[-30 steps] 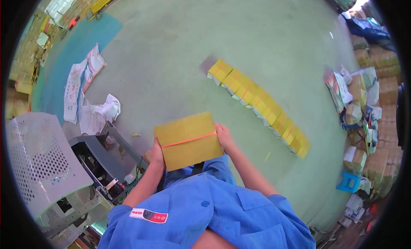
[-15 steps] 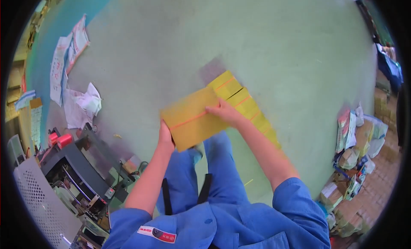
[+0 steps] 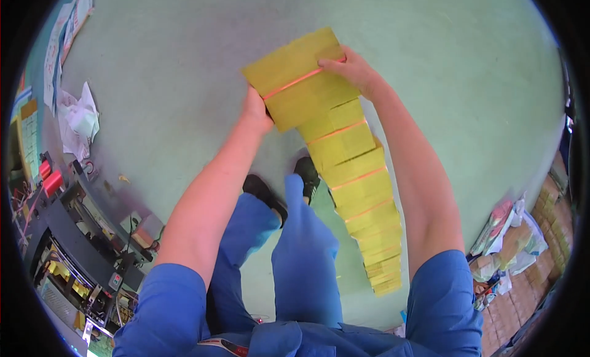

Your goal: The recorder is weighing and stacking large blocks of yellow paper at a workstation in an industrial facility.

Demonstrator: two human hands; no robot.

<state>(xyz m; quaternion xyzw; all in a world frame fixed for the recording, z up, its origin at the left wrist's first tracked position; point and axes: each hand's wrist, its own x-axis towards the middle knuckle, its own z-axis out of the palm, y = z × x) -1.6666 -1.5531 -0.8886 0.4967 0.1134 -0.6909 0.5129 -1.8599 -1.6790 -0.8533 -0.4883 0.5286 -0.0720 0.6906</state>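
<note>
Head view, grey-green floor (image 3: 467,111), dark machine (image 3: 58,225) at left, hands (image 3: 255,111) (image 3: 358,73) half-curled, gripping yellow pack (image 3: 301,79).

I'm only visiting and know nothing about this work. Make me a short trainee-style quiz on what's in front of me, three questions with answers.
1. True or false: the right fingers touch the raised yellow packet.
2. Which colour is the band across that packet?
A) Blue
B) Orange
C) Black
3. Fill in the side: the floor row of yellow packets lies to the ____ of the black shoes.

Key: 1. True. 2. B. 3. Right.
</note>
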